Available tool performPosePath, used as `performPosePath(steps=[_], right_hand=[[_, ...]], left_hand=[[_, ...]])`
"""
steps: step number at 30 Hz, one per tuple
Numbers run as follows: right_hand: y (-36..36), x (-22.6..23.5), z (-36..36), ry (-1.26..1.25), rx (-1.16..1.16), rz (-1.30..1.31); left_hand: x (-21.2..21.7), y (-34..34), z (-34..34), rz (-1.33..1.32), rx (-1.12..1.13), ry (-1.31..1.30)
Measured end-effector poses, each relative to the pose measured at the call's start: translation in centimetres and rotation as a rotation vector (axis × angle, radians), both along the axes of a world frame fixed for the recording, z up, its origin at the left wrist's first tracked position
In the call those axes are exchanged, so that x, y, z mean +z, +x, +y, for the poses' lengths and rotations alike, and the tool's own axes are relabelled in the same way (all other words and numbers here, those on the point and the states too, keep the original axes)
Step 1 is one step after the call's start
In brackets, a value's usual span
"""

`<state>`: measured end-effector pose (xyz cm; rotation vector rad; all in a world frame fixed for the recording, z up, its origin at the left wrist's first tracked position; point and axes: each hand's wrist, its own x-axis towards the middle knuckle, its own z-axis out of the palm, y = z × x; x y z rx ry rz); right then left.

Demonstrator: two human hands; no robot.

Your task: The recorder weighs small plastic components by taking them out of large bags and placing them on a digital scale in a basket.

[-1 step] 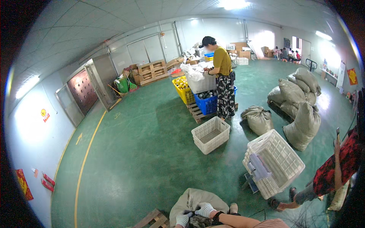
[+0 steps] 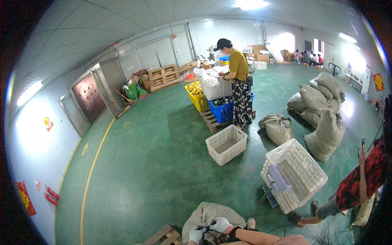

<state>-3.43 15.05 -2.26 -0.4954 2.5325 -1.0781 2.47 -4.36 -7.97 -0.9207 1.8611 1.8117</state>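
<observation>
Two striped-gloved hands (image 2: 197, 235) (image 2: 221, 225) touch one bulging, creased, grey-beige sack (image 2: 209, 211); whether each grip is clamped, I cannot tell.

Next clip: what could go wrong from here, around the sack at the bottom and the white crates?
The left hand and right hand are at the grey sack; its fabric might slip from their hold. The slatted pallet close by could snag it. The white crates might shift if bumped by the nearby foot.
</observation>
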Motion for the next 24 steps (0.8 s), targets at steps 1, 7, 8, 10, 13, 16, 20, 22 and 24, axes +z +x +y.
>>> performPosePath(steps=[1, 7, 8, 10, 13, 16, 20, 22, 24], right_hand=[[0.0, 0.0, 0.1, -0.030, -0.019, -0.039], [-0.4, 0.4, -0.1, 0.144, 0.206, 0.060], [-0.4, 0.3, -0.1, 0.165, 0.271, 0.098], [-0.3, -0.4, -0.2, 0.185, 0.337, 0.137], [-0.2, -2.2, 0.1, -0.061, 0.023, -0.042], [-0.3, -3.6, 0.3, -0.294, -0.169, -0.470], [-0.6, -3.8, -0.1, -0.141, -0.087, -0.367], [-0.6, -3.3, -0.3, -0.191, -0.088, -0.350], [-0.5, -2.9, -0.3, -0.055, -0.075, -0.257]], left_hand=[[-0.3, 0.0, -0.1, -0.003, 0.000, -0.001], [-0.8, 0.6, 0.1, 0.237, -0.203, -0.211], [-0.4, 0.7, 0.3, 0.279, -0.235, -0.267], [0.8, 0.9, 0.6, 0.321, -0.265, -0.324], [2.5, 1.1, 1.2, 0.340, -0.205, -0.435], [3.1, 0.8, 1.6, 0.324, -0.278, -0.524], [3.1, 0.7, 1.9, 0.744, -0.555, -0.819], [3.5, 0.8, 2.1, 0.757, -0.592, -0.784], [4.1, 0.9, 2.4, 0.592, -0.496, -0.722]])
